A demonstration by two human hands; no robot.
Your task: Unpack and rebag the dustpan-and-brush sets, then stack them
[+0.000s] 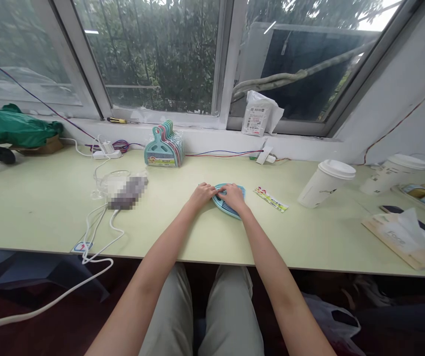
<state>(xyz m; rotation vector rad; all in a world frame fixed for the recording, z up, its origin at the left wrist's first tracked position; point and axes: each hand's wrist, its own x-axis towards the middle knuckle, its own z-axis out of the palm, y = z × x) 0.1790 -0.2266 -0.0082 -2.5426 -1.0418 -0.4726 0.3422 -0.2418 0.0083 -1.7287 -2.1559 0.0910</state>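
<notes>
A teal-blue dustpan-shaped item (228, 209) lies on the pale green table (197, 242), in front of my body. My left hand (202, 194) has its fingers closed at the item's left end. Over its upper part rests my right hand (232, 195), fingers bent and pressed on it. The fingertips of both hands nearly meet. Just right of them lies a yellow and white printed label strip (270, 199). A row of similar teal and pink items (164, 146) in clear wrap stands at the back, near the wall.
White cables (103, 222) and a blurred-out object (128, 193) lie at the left. A power strip (107, 154) sits behind them. Two lidded paper cups (323, 183) (392, 173) and a tissue pack (405, 237) are at the right.
</notes>
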